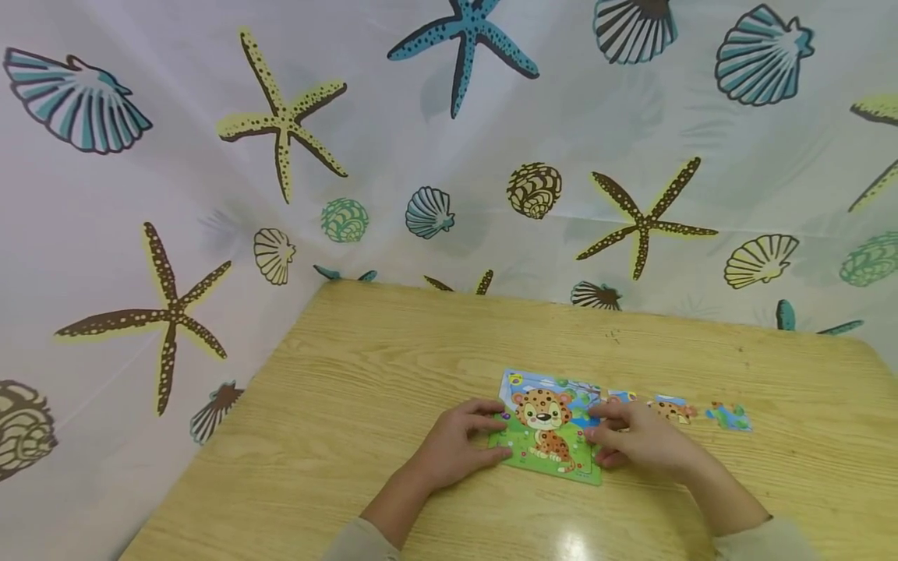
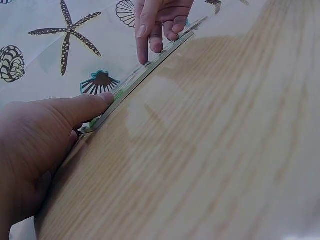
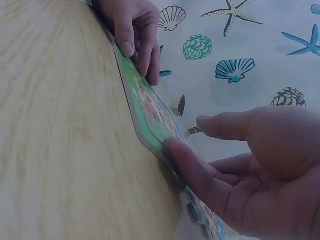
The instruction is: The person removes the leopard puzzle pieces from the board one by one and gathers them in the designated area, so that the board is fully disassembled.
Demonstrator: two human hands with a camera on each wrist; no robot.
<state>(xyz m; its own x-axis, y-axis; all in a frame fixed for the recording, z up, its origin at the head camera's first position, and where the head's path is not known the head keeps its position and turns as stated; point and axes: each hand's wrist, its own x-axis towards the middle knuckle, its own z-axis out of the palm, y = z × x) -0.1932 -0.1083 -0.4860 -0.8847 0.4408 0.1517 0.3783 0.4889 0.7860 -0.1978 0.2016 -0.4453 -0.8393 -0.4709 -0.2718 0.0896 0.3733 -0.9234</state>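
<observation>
The puzzle board (image 1: 546, 428) lies on the worktop (image 1: 365, 366) between the left hand (image 1: 459, 444) and the right hand (image 1: 645, 442). The fingers of both are loose and relaxed, and they touch its left and right edges

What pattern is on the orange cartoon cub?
The cub has dark spots, clearest from the head view.

Left grip (image 3: 134, 32) and right grip (image 3: 265, 175) touch the puzzle board (image 3: 150, 107)

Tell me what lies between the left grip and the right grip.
The leopard puzzle board lies between the left grip and the right grip, as the head view shows.
</observation>
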